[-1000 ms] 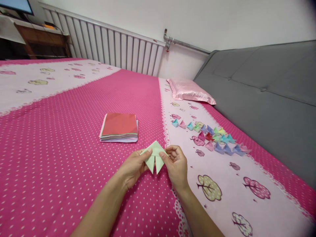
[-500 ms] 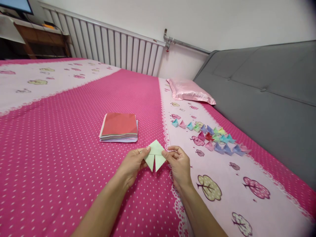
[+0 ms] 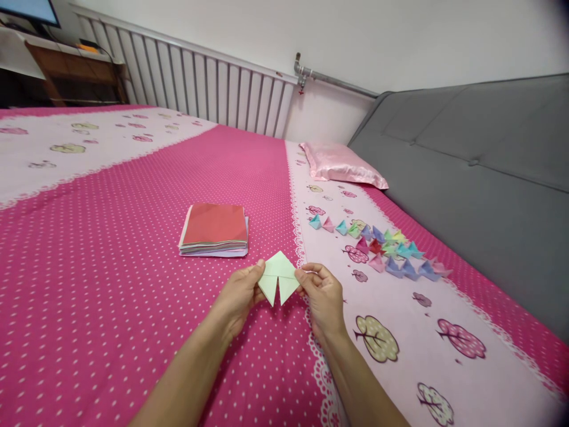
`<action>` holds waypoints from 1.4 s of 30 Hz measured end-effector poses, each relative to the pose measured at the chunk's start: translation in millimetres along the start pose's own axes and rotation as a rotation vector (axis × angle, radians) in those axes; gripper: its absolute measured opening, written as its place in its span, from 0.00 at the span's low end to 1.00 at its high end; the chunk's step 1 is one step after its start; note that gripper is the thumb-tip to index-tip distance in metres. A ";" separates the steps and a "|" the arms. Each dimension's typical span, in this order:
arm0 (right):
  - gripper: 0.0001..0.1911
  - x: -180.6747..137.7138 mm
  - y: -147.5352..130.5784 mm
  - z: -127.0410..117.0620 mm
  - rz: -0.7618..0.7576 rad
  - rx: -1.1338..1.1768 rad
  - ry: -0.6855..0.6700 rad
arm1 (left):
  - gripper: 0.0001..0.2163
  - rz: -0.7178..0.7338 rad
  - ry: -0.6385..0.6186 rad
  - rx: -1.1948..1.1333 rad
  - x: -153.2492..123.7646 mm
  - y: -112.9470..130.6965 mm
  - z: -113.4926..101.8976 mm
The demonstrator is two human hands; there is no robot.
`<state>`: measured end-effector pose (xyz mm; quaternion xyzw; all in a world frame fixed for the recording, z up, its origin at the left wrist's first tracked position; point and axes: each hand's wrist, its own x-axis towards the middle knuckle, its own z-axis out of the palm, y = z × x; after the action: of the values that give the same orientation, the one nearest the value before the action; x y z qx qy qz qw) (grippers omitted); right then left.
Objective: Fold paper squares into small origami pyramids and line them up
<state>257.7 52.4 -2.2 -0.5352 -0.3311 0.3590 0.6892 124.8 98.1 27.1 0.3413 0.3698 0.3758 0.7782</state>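
We list one pair of bare hands, left hand point(image 3: 239, 299) and right hand point(image 3: 323, 295), each with a blunt, rounded thumb point(image 3: 254, 274), slim fingers point(image 3: 315, 268) that are partly hidden from us, and a taper into a bare wrist point(image 3: 223, 323). We enter two forearms, left forearm point(image 3: 184, 370) and right forearm point(image 3: 358, 373), uncovered along all the length we can see, smooth in outline and broader toward the lower edge, where our view cuts them off. We find the fingernails too small to describe.
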 end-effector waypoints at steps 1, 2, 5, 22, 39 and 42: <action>0.13 0.2 0.1 -0.1 -0.003 -0.002 0.002 | 0.10 -0.001 0.000 -0.004 0.4 -0.4 -0.6; 0.13 0.4 0.3 -0.2 -0.004 0.001 0.003 | 0.10 -0.003 -0.003 -0.006 0.7 -0.7 -1.3; 0.13 0.8 0.7 -0.6 -0.006 0.028 0.006 | 0.10 -0.017 -0.019 -0.001 0.8 -0.6 -2.8; 0.10 -4.1 -8.6 0.8 -0.073 -0.067 -0.187 | 0.10 -0.034 -0.065 0.088 -3.6 2.0 -5.4; 0.11 -0.1 -11.9 -5.4 -0.393 -0.446 -0.362 | 0.11 0.007 -0.009 0.170 -1.1 0.5 -7.5; 0.07 0.9 -13.3 -5.5 -0.377 -0.460 -0.368 | 0.11 0.023 -0.004 0.189 0.1 -1.5 -9.1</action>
<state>264.7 48.2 9.7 -0.5324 -0.6150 0.2317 0.5335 117.9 99.7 21.4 0.4182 0.3981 0.3477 0.7387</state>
